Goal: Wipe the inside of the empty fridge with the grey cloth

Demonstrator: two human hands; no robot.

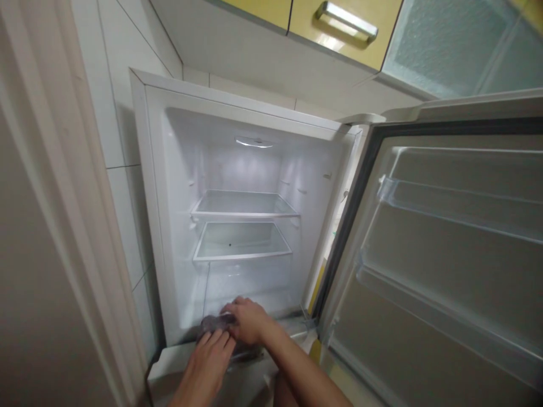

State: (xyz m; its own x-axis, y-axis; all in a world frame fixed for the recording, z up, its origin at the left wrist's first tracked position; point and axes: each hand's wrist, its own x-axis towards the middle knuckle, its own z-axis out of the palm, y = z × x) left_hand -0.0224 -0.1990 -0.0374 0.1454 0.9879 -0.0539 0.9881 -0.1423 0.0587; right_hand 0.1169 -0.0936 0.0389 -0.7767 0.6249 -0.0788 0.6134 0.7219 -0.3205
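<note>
Both hands meet at the bottom front of an open white fridge. Between them is a crumpled grey-purple bundle; whether it is cloth or something bagged, I cannot tell. My left hand holds the near side, with its fingers bent over it. From the right, my right hand curls its fingers over the bundle's upper right side, and its fingertips are partly hidden. Something dark and shiny shows below the right hand, too blurred to name.
Two glass shelves, an upper one and a lower one, span the fridge. The fridge door stands wide to the right with clear door racks. A tiled wall is close on the left; yellow cabinets hang above.
</note>
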